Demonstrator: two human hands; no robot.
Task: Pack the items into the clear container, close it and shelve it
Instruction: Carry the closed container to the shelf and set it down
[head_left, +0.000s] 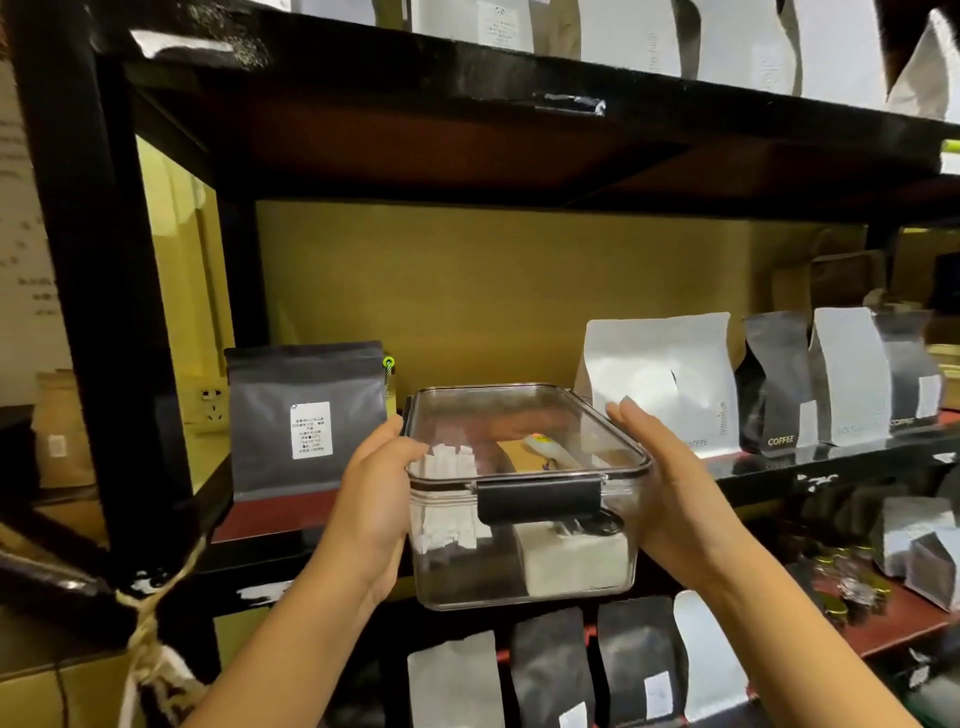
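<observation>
A person's left hand (371, 499) and right hand (670, 488) grip the latched clear container (524, 499) by its sides at the front edge of the shelf (270, 514), open room ahead between a dark pouch (306, 415) and a white pouch (670, 374).

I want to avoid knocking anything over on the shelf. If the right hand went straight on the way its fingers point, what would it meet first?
Probably the white pouch: the right hand has its fingers pointing at it, though depth is unclear.
</observation>
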